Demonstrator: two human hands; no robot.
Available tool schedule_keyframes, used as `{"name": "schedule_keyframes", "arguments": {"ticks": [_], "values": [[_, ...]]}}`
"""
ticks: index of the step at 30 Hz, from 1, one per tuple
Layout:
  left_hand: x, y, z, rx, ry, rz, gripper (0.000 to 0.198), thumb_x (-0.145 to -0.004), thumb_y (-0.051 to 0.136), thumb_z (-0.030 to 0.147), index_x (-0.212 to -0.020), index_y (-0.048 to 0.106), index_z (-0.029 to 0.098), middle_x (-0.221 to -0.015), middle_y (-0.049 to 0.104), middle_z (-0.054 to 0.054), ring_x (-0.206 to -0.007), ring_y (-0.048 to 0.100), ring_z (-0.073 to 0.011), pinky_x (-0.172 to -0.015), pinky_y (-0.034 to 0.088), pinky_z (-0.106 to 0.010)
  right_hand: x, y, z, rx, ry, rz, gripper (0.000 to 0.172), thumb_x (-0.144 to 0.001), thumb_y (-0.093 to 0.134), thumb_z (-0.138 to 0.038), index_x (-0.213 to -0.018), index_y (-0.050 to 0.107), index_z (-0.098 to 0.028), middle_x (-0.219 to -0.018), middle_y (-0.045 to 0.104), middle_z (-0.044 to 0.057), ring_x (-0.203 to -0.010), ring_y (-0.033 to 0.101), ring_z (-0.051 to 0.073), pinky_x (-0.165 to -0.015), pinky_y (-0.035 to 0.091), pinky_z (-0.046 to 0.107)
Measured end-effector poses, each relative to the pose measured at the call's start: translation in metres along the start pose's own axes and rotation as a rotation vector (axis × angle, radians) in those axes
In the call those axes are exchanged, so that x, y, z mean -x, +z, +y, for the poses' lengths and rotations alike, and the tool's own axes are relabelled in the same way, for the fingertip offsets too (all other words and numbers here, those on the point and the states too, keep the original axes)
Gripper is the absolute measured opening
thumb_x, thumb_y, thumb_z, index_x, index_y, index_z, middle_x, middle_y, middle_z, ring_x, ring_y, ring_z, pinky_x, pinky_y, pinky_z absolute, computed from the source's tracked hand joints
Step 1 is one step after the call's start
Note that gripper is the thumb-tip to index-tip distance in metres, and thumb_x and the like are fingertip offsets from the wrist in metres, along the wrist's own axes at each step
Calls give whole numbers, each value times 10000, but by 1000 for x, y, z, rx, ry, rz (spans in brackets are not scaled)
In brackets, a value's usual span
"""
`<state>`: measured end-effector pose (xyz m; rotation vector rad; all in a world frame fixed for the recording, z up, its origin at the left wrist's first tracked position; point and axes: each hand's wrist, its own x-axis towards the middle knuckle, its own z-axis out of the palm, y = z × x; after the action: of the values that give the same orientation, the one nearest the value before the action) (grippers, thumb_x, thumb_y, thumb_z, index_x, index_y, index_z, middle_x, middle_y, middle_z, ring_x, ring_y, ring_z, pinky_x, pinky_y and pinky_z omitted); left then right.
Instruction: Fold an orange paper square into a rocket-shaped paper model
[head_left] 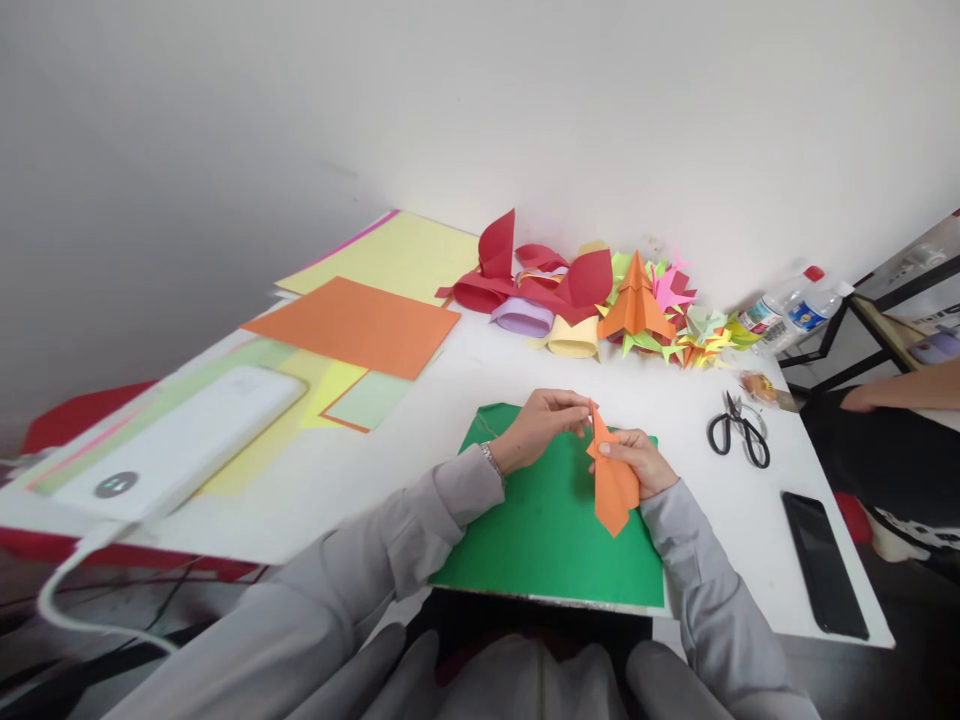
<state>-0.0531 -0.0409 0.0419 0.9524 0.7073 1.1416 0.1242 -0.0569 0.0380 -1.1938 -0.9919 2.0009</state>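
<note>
While you hold the orange folded paper (613, 485) up off the table (450, 430), it stands nearly upright over the far right part of the green sheet (540, 530), with its long point hanging toward you. Your right hand (639, 458) is closed around its middle. Your left hand (544, 425) pinches the upper tip between fingertips, coming in from 9 o'clock.

By the look of it, you are midway through a fold, shaping or sharpening the top end of the piece in the air. A clean crease there calls for a steady right-hand grip below and a firm pinch drawn along the edge. Laying the piece flat on the green sheet would also serve.

The green sheet gives you the most open room, mostly at 7 to 9 o'clock from the piece. Its near edge lies close to the table's near edge at 6 o'clock, so little room is left toward you.

Black scissors (739, 432) lie at 3 o'clock, well apart, and a dark phone (823, 563) sits at 4 o'clock near the right edge. A pile of folded paper models (600, 295) fills 12 o'clock against the wall. Flat coloured sheets (352, 325) lie at 10 o'clock. Another person's arm (907, 388) reaches in past the right edge at 2 o'clock.
</note>
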Motion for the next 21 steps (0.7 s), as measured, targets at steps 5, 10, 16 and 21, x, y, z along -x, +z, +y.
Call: {"name": "schedule_keyframes", "arguments": {"ticks": [5, 10, 16, 21], "values": [[-3, -8, -1, 26, -89, -79, 257, -631, 770, 255, -821, 713, 93, -686, 700, -68, -619, 636, -151, -587, 516, -277, 1, 0, 0, 3, 18, -18, 304, -508, 836, -353, -666, 724, -119, -541, 694, 61, -446, 615, 141, -442, 459, 224], [-4, -10, 1, 18, -91, -89, 250, -629, 779, 291, -762, 713, 89, -658, 706, -71, -601, 649, -156, -597, 539, -285, 1, 1, 0, 12, 34, -35, 313, -506, 838, -357, -666, 721, -116, -553, 697, 66, -450, 617, 139, -443, 462, 222], [-4, -10, 3, -10, -79, -75, 266, -629, 782, 307, -750, 706, 82, -626, 698, -68, -576, 644, -148, -585, 536, -274, -1, 0, 1, 35, 11, -29, 307, -517, 837, -354, -687, 729, -122, -565, 700, 58, -473, 623, 136, -476, 470, 230], [-3, -8, 4, -29, -88, -73, 245, -630, 774, 303, -710, 693, 86, -609, 689, -63, -565, 637, -146, -583, 530, -275, -1, -3, 1, 101, -48, -36, 264, -528, 830, -327, -675, 735, -129, -589, 708, 49, -482, 613, 129, -485, 464, 234]]}}
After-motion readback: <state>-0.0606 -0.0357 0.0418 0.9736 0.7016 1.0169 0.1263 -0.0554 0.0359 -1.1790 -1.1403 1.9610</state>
